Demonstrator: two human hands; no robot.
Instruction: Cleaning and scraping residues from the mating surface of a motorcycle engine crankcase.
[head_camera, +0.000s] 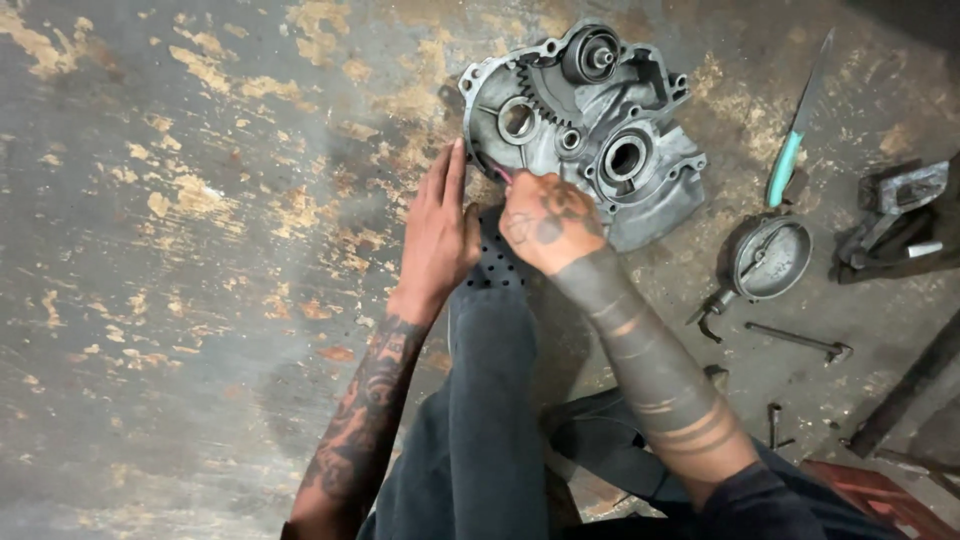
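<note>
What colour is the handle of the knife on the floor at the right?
Teal green; the knife handle shows best in the head view, just above the round metal cover.

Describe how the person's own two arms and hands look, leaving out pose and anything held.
Both forearms are bare, with no gloves and no sleeves below the elbow. The left hand is unmarked on its back, but its forearm bears dense dark figurative tattoos. The right hand has a flower-like tattoo on its back, and its forearm carries solid dark bands split by thin bare stripes.
</note>
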